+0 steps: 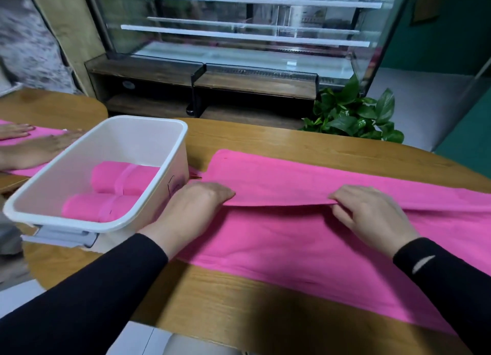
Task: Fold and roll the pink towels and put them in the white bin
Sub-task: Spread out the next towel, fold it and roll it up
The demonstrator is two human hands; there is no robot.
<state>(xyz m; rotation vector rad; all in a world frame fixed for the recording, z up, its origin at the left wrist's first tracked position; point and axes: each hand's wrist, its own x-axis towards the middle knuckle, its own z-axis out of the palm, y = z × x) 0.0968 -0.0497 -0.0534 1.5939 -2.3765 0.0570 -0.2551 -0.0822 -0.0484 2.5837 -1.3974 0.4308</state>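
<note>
A long pink towel lies spread across the wooden table, its far half folded over toward me. My left hand and my right hand each pinch the folded edge, thumbs under the flap, about a forearm's length apart. The white bin stands just left of my left hand. Two rolled pink towels lie side by side inside it.
At the far left another person's two hands press flat on a second pink towel on a neighbouring table. A glass display case stands behind the table, and a leafy green plant sits past the far edge.
</note>
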